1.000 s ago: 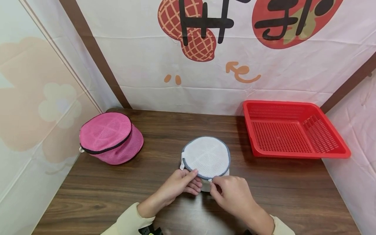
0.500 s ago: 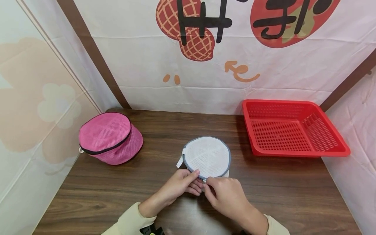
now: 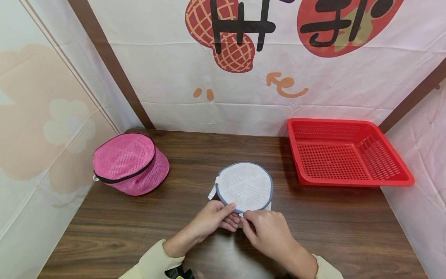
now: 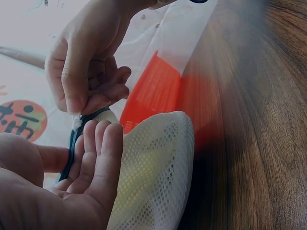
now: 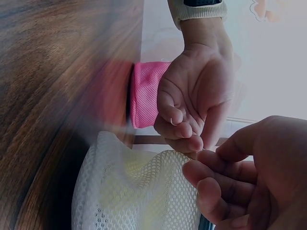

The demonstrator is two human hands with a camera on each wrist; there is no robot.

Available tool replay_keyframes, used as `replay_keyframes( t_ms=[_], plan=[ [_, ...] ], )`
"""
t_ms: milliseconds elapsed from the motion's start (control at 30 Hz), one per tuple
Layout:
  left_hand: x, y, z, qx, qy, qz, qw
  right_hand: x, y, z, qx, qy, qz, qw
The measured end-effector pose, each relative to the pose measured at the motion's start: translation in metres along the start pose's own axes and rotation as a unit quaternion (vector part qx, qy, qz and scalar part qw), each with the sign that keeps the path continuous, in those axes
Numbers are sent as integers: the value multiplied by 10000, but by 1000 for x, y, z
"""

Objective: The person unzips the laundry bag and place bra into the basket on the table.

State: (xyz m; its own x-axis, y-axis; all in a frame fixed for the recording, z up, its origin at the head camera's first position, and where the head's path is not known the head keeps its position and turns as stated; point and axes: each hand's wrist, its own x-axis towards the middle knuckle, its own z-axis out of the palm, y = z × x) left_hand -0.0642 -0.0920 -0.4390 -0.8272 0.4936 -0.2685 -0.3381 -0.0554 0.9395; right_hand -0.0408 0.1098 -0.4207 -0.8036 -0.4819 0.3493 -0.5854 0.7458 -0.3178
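A round white mesh laundry bag (image 3: pixel 245 186) with a grey-blue zipped rim stands on the table in front of me. My left hand (image 3: pixel 216 216) pinches the near left of the rim, thumb on top and fingers beneath. Just to its right, my right hand (image 3: pixel 270 230) pinches the white zipper pull (image 4: pixel 76 122) between thumb and forefinger. In the right wrist view, the bag's mesh side (image 5: pixel 139 187) bulges and something yellowish shows faintly through it. A white fabric loop (image 3: pixel 212 192) sticks out at the rim's left.
At the left of the wooden table (image 3: pixel 195 151) stands a pink mesh laundry bag (image 3: pixel 125 159) with a black zipped rim. A red plastic basket (image 3: pixel 352 183) sits at the back right. Printed cloth walls (image 3: pixel 167 77) border the back and sides.
My right hand has moved slightly left along the rim with the zipper pull, closer to my left hand. The white loop has swung outward to the left. Little differs over the last half second.
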Motion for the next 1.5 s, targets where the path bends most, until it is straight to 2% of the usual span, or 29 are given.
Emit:
replay_keyframes(
  t_ms=[333, 800, 1500],
  plan=[
    [-2, 1, -1, 119, 20, -76, 9999, 0, 2, 0, 67, 85, -83, 9999],
    [-3, -1, -4, 227, 72, -181, 9996, -4, 8, 0, -166, 344, -212, 9990],
    [-4, 1, -5, 285, -38, -203, 9994, -15, 38, -21, -424, 467, 383, 9973]
  ],
)
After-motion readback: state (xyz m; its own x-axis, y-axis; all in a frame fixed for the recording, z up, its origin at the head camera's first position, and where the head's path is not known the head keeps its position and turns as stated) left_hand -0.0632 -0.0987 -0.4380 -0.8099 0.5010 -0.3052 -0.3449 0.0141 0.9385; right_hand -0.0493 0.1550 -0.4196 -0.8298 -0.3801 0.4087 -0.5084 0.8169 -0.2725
